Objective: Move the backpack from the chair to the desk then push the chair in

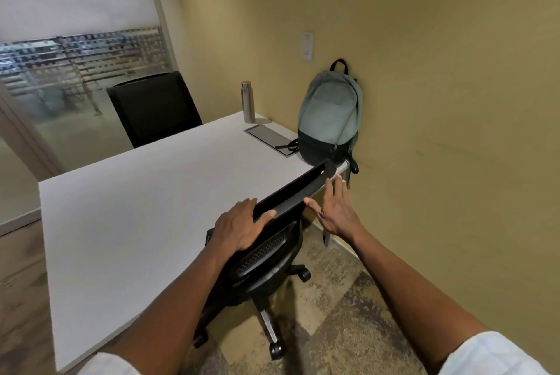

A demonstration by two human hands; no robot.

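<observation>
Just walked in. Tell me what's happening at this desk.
A person is pushing a chair in under the desk. The left hand rests on the top of the chair's backrest; the right hand is open beside it, fingers spread. The backpack already stands on the desk's far corner against the wall, next to a metal bottle.

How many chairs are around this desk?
2. One black wheeled office chair sits at the near edge of the white desk, with the left hand on its backrest. Another black chair stands at the far side. None other shows.
</observation>
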